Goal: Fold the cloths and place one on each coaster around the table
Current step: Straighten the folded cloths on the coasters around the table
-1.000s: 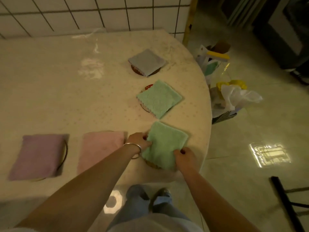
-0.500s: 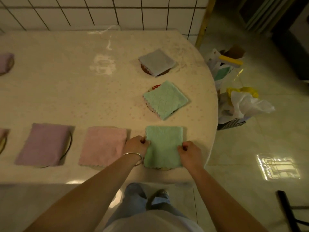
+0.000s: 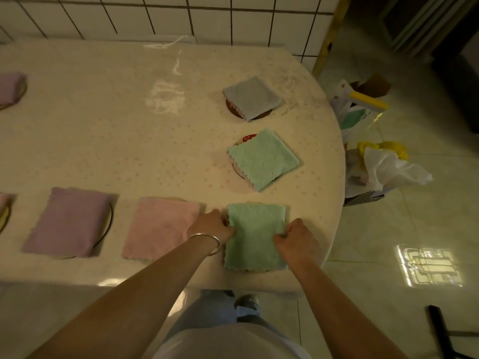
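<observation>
Scanning from the left: a purple cloth [image 3: 68, 222] sits on its ring coaster [image 3: 110, 224], a pink cloth [image 3: 160, 228] lies just beside it, and both look done. Then comes the left hand [image 3: 211, 225] with a bangle [image 3: 207, 242] on the wrist, fingers curled and pinching the left edge of the green cloth [image 3: 255, 235]. The right hand [image 3: 295, 235] does the same on the right edge, knuckles up, gripping the fabric. That cloth lies flat on the table [image 3: 129, 141] near the front edge, and I'd guess its coaster is hidden underneath, can't really tell. It's a folded rectangle with the long axis running away from the person, scalloped edge pointing back toward them, folded end toward the wall. For this step I'd keep both pinches level, nudge it until it's centred and square with the pink one, smooth it out, then let go gently so it doesn't bunch up. Further right and back, a second green cloth [image 3: 263, 159] and a grey cloth [image 3: 251, 98] already sit on coasters, turned at an angle.
</observation>
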